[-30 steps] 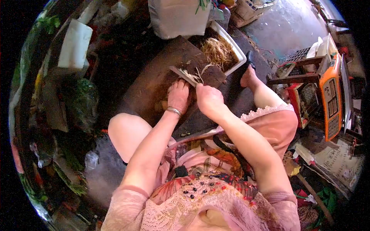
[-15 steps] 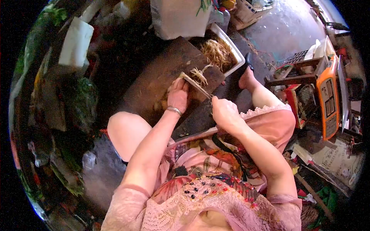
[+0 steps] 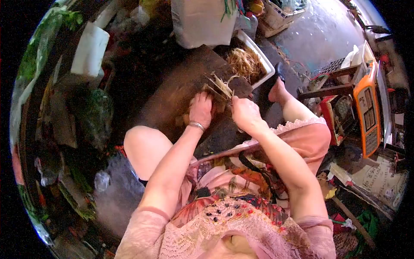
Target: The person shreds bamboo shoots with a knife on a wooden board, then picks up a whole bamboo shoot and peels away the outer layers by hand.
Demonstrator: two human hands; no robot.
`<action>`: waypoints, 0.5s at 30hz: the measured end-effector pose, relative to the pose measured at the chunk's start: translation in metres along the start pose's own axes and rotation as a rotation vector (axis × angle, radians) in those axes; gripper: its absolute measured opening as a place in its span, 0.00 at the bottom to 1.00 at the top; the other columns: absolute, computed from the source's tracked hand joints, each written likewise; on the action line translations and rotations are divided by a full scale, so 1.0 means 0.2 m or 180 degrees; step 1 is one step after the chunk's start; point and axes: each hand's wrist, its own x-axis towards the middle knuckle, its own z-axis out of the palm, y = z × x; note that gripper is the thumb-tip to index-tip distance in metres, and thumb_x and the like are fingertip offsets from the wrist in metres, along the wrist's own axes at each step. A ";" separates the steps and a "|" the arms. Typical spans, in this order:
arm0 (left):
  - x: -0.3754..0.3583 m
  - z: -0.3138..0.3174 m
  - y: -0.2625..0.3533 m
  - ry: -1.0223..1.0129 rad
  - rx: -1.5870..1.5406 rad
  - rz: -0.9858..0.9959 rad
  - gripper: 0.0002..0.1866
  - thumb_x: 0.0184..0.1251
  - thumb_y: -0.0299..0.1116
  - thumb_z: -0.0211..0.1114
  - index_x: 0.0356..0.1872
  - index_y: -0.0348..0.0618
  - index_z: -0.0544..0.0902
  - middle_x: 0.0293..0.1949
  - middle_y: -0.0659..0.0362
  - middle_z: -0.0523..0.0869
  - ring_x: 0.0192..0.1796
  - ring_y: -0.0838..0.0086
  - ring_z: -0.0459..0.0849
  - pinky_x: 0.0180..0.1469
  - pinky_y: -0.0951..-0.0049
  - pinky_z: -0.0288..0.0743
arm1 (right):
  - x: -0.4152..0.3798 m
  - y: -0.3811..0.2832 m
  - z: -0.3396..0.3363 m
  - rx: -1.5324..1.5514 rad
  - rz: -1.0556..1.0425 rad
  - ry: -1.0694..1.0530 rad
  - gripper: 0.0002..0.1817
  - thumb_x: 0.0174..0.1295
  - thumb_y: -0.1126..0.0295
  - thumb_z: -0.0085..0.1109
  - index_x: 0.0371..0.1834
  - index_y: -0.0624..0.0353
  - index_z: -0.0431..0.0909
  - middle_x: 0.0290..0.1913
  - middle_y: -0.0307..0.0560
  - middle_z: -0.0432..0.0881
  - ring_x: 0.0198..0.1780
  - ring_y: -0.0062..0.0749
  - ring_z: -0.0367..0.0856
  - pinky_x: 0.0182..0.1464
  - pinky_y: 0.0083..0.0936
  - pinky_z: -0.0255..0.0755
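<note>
1. The knife [image 3: 219, 92] is hard to make out: only a pale narrow blade shows above the right hand [image 3: 245, 113], and the handle is hidden inside the closed fist.
2. The left hand [image 3: 201, 108] lies palm down on the wooden board [image 3: 172, 93], fingers pressed together over something pale that is almost wholly covered, so what it is cannot be told.
3. A small tuft of pale shreds [image 3: 223, 84] sits on the board just beyond both hands, touching the blade.
4. A silver bracelet [image 3: 196, 125] circles the left wrist, at the board's near edge.
5. Beyond the board's far right corner stands a white tray [image 3: 266, 60] holding more straw-coloured shreds; its left end is cut off by a white sack [image 3: 200, 21].
6. A bare foot [image 3: 278, 90] rests on the ground right of the board, just past the tray.
7. Well to the right of the board, an orange scale [image 3: 366, 108] rests on a cluttered stand.
8. Left of the board all is dark and blurred; green leaves [image 3: 90, 114] and a white sheet [image 3: 89, 49] show dimly.
</note>
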 end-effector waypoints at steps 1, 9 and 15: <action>-0.01 -0.01 0.00 -0.0012 -0.0010 -0.0005 0.17 0.52 0.28 0.58 0.45 0.38 0.75 0.48 0.50 0.73 0.52 0.55 0.70 0.53 0.60 0.68 | -0.05 -0.01 -0.07 -0.0039 -0.0021 -0.0141 0.07 0.57 0.73 0.44 0.33 0.66 0.71 0.28 0.63 0.78 0.35 0.59 0.78 0.39 0.48 0.71; 0.03 -0.02 0.02 -0.0058 -0.0060 -0.0142 0.19 0.53 0.23 0.55 0.50 0.38 0.74 0.55 0.48 0.71 0.57 0.53 0.68 0.58 0.61 0.66 | -0.11 -0.04 -0.08 -0.0310 0.0084 -0.0625 0.08 0.54 0.76 0.47 0.36 0.64 0.73 0.33 0.61 0.80 0.37 0.53 0.81 0.39 0.43 0.75; 0.02 0.00 -0.01 -0.0306 0.0111 -0.0098 0.14 0.51 0.26 0.57 0.41 0.39 0.75 0.46 0.51 0.74 0.49 0.57 0.72 0.50 0.59 0.69 | 0.08 -0.15 0.05 -0.0033 0.0119 -0.0333 0.08 0.55 0.75 0.45 0.35 0.64 0.73 0.33 0.60 0.80 0.39 0.55 0.80 0.41 0.43 0.74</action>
